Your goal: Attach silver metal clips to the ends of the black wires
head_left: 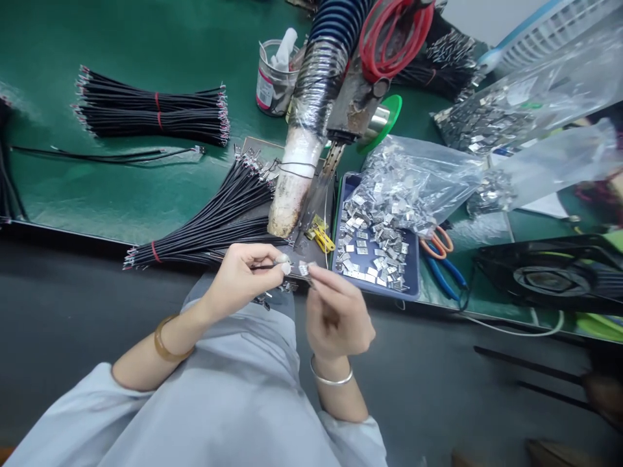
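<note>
My left hand is closed at the table's front edge, pinching a thin black cable near its end. Just right of it, my right hand holds a small silvery metal connector between thumb and fingers. A narrow gap separates the connector from the left fingertips. Behind the left hand, a fanned bundle of black cables lies tied with a red band. To the right of my hands stands a blue tray with several loose metal connectors in it.
A taped extraction hose and a soldering iron on a stand hang over the work spot. Yellow clippers lie below. Orange-and-blue pliers and a black fan sit right. Another cable bundle lies at the left.
</note>
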Demonstrator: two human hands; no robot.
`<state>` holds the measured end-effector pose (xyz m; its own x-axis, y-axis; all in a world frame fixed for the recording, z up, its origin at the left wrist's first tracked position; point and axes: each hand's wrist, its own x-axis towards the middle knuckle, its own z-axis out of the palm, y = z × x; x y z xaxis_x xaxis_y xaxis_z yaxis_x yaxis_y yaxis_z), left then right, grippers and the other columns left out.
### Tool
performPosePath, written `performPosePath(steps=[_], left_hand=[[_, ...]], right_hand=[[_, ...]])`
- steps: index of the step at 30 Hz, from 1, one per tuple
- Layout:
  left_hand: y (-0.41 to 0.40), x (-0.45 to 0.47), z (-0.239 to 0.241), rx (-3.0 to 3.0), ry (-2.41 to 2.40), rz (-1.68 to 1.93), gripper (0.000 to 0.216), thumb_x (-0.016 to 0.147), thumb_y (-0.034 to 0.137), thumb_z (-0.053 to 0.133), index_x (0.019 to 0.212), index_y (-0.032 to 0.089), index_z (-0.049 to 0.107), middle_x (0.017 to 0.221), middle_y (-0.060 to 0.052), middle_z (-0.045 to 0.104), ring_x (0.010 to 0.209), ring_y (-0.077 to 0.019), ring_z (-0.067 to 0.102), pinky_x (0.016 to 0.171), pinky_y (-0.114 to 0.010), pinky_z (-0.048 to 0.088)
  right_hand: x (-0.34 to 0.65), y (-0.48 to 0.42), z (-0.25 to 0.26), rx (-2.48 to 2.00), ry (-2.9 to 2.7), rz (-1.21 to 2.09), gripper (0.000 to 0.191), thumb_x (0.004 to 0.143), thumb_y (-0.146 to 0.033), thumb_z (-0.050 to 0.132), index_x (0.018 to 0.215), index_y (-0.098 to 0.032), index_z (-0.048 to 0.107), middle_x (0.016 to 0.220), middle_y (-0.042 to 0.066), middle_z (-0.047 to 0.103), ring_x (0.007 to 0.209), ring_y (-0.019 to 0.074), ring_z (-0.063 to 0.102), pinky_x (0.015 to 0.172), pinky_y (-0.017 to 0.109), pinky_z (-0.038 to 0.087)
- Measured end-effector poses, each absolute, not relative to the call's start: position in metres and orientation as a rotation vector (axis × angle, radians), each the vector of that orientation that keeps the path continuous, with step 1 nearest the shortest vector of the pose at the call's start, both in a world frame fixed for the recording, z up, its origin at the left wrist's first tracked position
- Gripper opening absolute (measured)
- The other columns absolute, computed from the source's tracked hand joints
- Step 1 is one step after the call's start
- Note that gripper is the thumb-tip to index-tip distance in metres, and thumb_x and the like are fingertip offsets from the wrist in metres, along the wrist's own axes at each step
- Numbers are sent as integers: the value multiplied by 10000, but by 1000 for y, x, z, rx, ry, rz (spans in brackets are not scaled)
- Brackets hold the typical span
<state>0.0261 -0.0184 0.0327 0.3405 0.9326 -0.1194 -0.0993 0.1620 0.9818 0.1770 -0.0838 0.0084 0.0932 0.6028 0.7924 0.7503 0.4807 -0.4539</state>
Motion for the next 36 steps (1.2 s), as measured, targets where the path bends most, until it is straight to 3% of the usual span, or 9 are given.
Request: performPosePath(steps=[3, 8, 12, 17, 25, 32, 36], left_hand=[[-18, 30, 35, 1145, 914, 905, 115, 699, 215, 708, 628, 144, 652, 544, 35, 534, 481, -64, 415, 455, -178, 356], [-19, 31, 35, 1159, 977, 918, 148, 708, 255, 657, 636, 126, 667, 499, 57, 416, 475, -52, 313, 434, -170, 240], [-19, 30, 33, 1177, 1019, 948, 179, 717, 269, 653, 635, 119, 705, 525, 20, 505, 513, -74, 388, 457, -179, 310], [-17, 32, 33, 1149, 987, 982, 158, 709, 244, 652, 639, 124, 727, 593, -15, 637, 566, -101, 513, 525, -187, 437], [-17, 37, 35, 1170, 1073, 998, 202, 707, 273, 638, 569, 127, 661, 534, 12, 515, 524, -78, 413, 486, -187, 355], [-17, 42, 38, 1119, 1128, 1039, 199, 686, 275, 633, 601, 117, 718, 545, 8, 523, 526, -75, 407, 477, -179, 340], [-17, 43, 37, 1111, 1140, 1057, 200, 699, 272, 639, 628, 115, 741, 527, 15, 516, 506, -69, 389, 467, -176, 327]], right_hand=[[176, -82, 10, -1192, -1679, -166, 246, 919, -61, 712, 1082, -245, 698, 1010, 40, 832, 860, 167, 809, 760, 267, 675], [177, -78, 5, -1225, -1417, 148, 149, 958, -100, 650, 1004, -237, 684, 939, 25, 810, 853, 170, 797, 722, 286, 670], [178, -77, 0, -1242, -1382, 211, 96, 965, -137, 645, 988, -231, 652, 1014, 49, 804, 937, 182, 796, 794, 318, 679], [178, -75, 2, -1256, -1623, -24, 138, 940, -101, 674, 952, -233, 634, 1015, 66, 820, 912, 175, 806, 790, 292, 678], [180, -71, -3, -1187, -1752, -228, 162, 927, -60, 673, 956, -208, 613, 1002, 94, 834, 904, 168, 817, 792, 242, 682], [178, -68, -2, -1201, -1573, 103, 118, 966, -107, 646, 990, -219, 616, 1197, 111, 799, 971, 189, 816, 819, 312, 710], [179, -64, 0, -1194, -1526, 212, 127, 963, -97, 642, 959, -219, 607, 1180, 100, 803, 954, 194, 818, 809, 336, 720]])
